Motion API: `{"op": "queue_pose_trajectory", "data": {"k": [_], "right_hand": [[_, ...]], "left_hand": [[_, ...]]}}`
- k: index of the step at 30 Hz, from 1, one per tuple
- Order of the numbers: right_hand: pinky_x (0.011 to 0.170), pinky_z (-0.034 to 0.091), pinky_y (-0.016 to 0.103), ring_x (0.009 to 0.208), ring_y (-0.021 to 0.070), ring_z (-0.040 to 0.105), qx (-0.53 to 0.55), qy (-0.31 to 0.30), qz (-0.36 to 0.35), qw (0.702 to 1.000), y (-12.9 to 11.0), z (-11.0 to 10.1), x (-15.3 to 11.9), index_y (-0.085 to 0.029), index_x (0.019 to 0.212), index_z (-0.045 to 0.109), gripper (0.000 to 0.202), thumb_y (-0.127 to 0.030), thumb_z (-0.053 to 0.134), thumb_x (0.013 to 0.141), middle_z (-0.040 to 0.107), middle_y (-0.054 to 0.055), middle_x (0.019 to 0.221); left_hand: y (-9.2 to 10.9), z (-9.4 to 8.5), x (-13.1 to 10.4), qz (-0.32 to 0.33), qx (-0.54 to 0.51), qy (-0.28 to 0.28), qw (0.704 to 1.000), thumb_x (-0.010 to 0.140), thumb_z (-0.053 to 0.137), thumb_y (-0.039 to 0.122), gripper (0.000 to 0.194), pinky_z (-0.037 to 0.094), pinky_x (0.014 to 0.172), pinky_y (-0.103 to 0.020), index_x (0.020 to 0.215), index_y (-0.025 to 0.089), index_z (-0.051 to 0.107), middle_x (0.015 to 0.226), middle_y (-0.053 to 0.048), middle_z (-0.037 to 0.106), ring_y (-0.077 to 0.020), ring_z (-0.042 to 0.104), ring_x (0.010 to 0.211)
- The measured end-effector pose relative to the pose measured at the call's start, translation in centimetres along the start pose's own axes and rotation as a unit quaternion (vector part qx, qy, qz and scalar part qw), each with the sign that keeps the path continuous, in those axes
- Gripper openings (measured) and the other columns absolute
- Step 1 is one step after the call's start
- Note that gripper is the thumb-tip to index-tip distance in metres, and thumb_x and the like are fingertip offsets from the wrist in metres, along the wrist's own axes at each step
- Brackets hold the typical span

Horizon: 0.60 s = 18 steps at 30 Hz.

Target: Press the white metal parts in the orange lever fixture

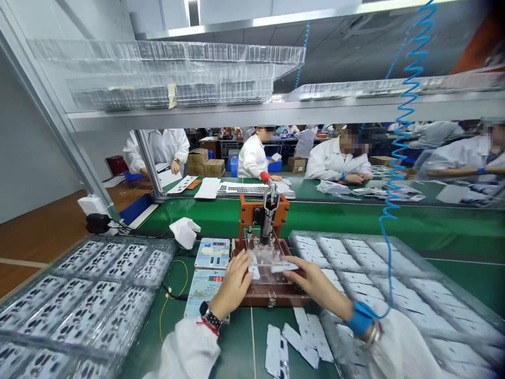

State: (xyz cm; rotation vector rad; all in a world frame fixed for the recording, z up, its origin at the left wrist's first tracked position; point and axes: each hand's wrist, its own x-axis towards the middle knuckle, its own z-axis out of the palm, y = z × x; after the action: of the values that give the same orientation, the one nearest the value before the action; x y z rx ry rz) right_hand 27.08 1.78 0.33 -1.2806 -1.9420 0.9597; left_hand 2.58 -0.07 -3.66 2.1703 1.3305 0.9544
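In front of me stands a small press jig with an orange frame (247,213), an upright metal toggle clamp (270,208) and a reddish-brown base (260,297). My left hand (233,281) rests at the left side of its clear plate (263,281), fingers stretched out beside a small white piece (254,269). From the right, my right hand (313,281) pinches a thin white panel (284,267) between thumb and fingers over the clear plate. Several similar white panels (302,342) lie loose on the green mat just below the jig.
Clear trays of dark-spotted panels (155,247) lie left; trays of white panels (402,295) lie right. Two display boxes (213,252) stand left of the jig, near a crumpled white cloth (185,231). A blue coiled cord (390,263) runs to my right wristband. Co-workers sit opposite.
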Motion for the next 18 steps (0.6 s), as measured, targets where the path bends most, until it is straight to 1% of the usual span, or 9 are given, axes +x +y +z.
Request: {"op": "queue_pose_trajectory", "data": {"k": [2, 3, 5, 7, 8, 10, 12, 15, 18], "right_hand": [[0.09, 0.047, 0.04, 0.103, 0.0255, 0.062, -0.102, 0.061, -0.055, 0.991, -0.3, 0.6, -0.1, -0.018, 0.115, 0.059, 0.038, -0.043, 0.048, 0.088, 0.065, 0.01, 0.116], [0.089, 0.047, 0.039, 0.103, 0.0253, 0.061, -0.155, 0.084, -0.073, 0.982, -0.4, 1.0, -0.1, -0.018, 0.115, 0.06, 0.036, -0.041, 0.045, 0.09, 0.065, 0.01, 0.114], [0.081, 0.047, 0.038, 0.094, 0.0257, 0.063, -0.274, 0.121, -0.097, 0.949, -0.6, 1.8, 0.0, -0.016, 0.113, 0.062, 0.036, -0.039, 0.043, 0.093, 0.068, 0.011, 0.099], [0.073, 0.045, 0.037, 0.083, 0.0258, 0.063, -0.382, 0.143, -0.113, 0.906, -0.7, 2.4, 0.1, -0.014, 0.11, 0.065, 0.036, -0.04, 0.046, 0.092, 0.067, 0.012, 0.082], [0.071, 0.043, 0.036, 0.079, 0.0254, 0.063, -0.418, 0.145, -0.117, 0.889, -0.8, 2.6, 0.2, -0.013, 0.108, 0.065, 0.036, -0.041, 0.048, 0.091, 0.067, 0.011, 0.076], [0.069, 0.04, 0.034, 0.074, 0.0238, 0.063, -0.449, 0.137, -0.118, 0.875, -1.1, 2.8, 0.2, -0.013, 0.109, 0.065, 0.037, -0.041, 0.052, 0.09, 0.067, 0.01, 0.071], [0.069, 0.039, 0.033, 0.072, 0.0228, 0.063, -0.447, 0.119, -0.112, 0.879, -1.4, 2.7, 0.0, -0.013, 0.114, 0.062, 0.04, -0.042, 0.055, 0.088, 0.067, 0.008, 0.069], [0.066, 0.039, 0.03, 0.069, 0.0211, 0.062, -0.403, 0.054, -0.09, 0.909, -2.1, 2.2, -0.7, -0.016, 0.112, 0.062, 0.043, -0.048, 0.06, 0.083, 0.066, 0.005, 0.068], [0.067, 0.043, 0.029, 0.077, 0.0215, 0.061, -0.359, -0.001, -0.084, 0.929, -2.7, 1.5, -1.1, -0.02, 0.115, 0.06, 0.048, -0.048, 0.067, 0.077, 0.066, 0.005, 0.08]], "left_hand": [[-0.1, 0.1, 0.0, 0.003, 0.001, 0.003, 1.0, 0.095, 0.036, 0.027, 0.044, 0.019, 0.114, -0.05, 0.138, 0.021, 0.042, 0.148, -0.008, 0.036, -0.0225, 0.024, 0.14], [-0.2, 0.2, 0.0, 0.005, 0.002, 0.006, 1.0, 0.095, 0.036, 0.027, 0.043, 0.02, 0.114, -0.05, 0.137, 0.021, 0.043, 0.148, -0.008, 0.037, -0.0228, 0.025, 0.14], [-0.4, 0.3, 0.1, 0.007, 0.003, 0.014, 1.0, 0.094, 0.037, 0.027, 0.042, 0.02, 0.113, -0.05, 0.135, 0.02, 0.045, 0.147, -0.008, 0.038, -0.0231, 0.026, 0.139], [-0.6, 0.5, 0.1, 0.008, 0.003, 0.019, 1.0, 0.094, 0.037, 0.027, 0.041, 0.021, 0.113, -0.05, 0.134, 0.02, 0.046, 0.147, -0.009, 0.038, -0.023, 0.026, 0.139], [-0.7, 0.5, 0.1, 0.008, 0.004, 0.019, 1.0, 0.094, 0.037, 0.028, 0.041, 0.021, 0.113, -0.05, 0.134, 0.02, 0.046, 0.147, -0.009, 0.038, -0.023, 0.026, 0.139], [-0.8, 0.6, 0.1, 0.008, 0.007, 0.019, 1.0, 0.095, 0.036, 0.028, 0.042, 0.021, 0.113, -0.05, 0.134, 0.02, 0.045, 0.146, -0.009, 0.038, -0.023, 0.027, 0.139], [-0.8, 0.6, 0.1, 0.01, 0.008, 0.018, 1.0, 0.095, 0.036, 0.028, 0.041, 0.021, 0.113, -0.051, 0.135, 0.02, 0.045, 0.147, -0.009, 0.038, -0.0232, 0.027, 0.139], [-0.8, 0.6, 0.0, 0.014, 0.009, 0.021, 1.0, 0.096, 0.035, 0.029, 0.041, 0.021, 0.112, -0.051, 0.135, 0.021, 0.044, 0.147, -0.008, 0.038, -0.0236, 0.026, 0.139], [-0.7, 0.6, 0.0, 0.012, 0.007, 0.02, 1.0, 0.096, 0.035, 0.029, 0.041, 0.022, 0.112, -0.051, 0.135, 0.02, 0.044, 0.146, -0.009, 0.038, -0.0237, 0.027, 0.139]]}}
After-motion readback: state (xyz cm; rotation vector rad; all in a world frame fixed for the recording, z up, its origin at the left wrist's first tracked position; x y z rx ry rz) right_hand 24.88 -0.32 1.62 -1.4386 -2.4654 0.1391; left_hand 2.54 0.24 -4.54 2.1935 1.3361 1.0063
